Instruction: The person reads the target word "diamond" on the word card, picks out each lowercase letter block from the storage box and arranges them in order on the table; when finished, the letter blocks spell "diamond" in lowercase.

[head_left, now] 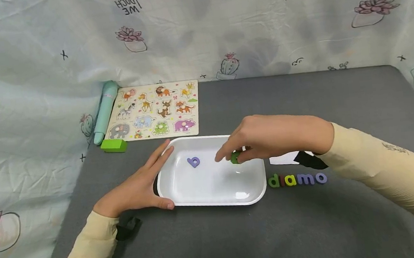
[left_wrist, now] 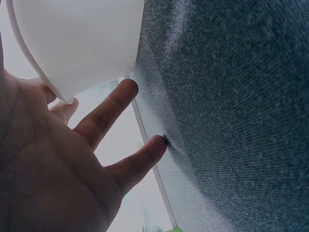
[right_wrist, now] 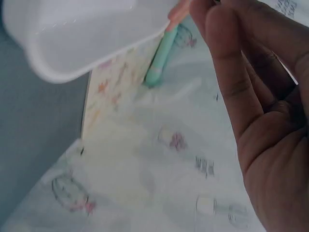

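My left hand (head_left: 139,190) is spread around the left end of a white tray (head_left: 215,203), with its fingers straight at the back corner and its thumb at the front rim. In the left wrist view the fingers (left_wrist: 107,112) stretch out beside the tray wall (left_wrist: 91,53). Above the tray, my right hand (head_left: 259,138) pinches a small green letter (head_left: 235,157), partly covered by the fingers. The right wrist view hides that letter. One or more purple letter pieces (head_left: 193,162) lie inside the tray. Right of it, several coloured letters (head_left: 305,179) form a row reading "diamo".
An animal puzzle board (head_left: 143,133) lies behind the tray. A teal cylindrical case (head_left: 106,112) and a green block (head_left: 113,145) sit at its left. White paper (head_left: 283,159) is partly under the right forearm. A printed curtain (head_left: 197,33) borders the grey table (head_left: 241,239).
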The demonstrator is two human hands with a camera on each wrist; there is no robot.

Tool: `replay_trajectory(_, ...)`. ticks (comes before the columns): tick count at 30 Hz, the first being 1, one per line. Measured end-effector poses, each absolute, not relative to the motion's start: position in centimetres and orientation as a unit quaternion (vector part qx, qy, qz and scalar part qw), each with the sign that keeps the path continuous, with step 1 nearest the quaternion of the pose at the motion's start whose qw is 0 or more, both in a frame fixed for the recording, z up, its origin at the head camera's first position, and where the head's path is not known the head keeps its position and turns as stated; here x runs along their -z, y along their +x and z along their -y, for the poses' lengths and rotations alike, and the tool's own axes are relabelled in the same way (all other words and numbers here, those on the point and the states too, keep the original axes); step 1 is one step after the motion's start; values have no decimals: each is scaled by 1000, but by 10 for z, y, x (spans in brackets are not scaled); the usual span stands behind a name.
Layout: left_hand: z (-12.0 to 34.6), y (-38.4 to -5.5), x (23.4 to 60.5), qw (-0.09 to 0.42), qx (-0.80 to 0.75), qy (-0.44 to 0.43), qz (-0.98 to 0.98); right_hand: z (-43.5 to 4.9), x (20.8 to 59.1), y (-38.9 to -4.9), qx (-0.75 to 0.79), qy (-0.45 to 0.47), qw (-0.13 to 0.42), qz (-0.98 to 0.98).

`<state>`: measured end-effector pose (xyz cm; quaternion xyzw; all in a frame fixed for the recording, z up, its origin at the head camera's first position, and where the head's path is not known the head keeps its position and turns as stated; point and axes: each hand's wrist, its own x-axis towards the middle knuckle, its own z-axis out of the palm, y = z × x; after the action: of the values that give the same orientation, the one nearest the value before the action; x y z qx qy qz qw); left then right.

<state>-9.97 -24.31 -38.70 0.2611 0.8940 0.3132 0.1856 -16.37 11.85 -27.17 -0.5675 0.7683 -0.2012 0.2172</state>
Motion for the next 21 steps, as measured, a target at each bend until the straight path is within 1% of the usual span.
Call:
replay_trajectory(2, 245, -100, 388, 187, -313, 260, -894, -130, 271, -160, 215, -553, 208, -778)
replay_trajectory(5, 247, -100, 391, 184, -315, 264, -893, -147, 273, -154, 234, -553, 173, -781)
replay_trajectory(10, 248, -101, 395, 180, -316, 274, -890, -176, 277, -142, 251, -561, 95, -783)
replay_trajectory(14, 247, -101, 397, 181, -316, 274, -890, -205, 284, -132, 249, -539, 28, -804)
replay_trajectory(17, 247, -102, 397, 182, -315, 273, -891, -230, 291, -122, 248, -508, -2, -825)
replay_trajectory(21, 249, -102, 398, 184, -313, 269, -892, -258, 306, -111, 226, -458, -20, -859)
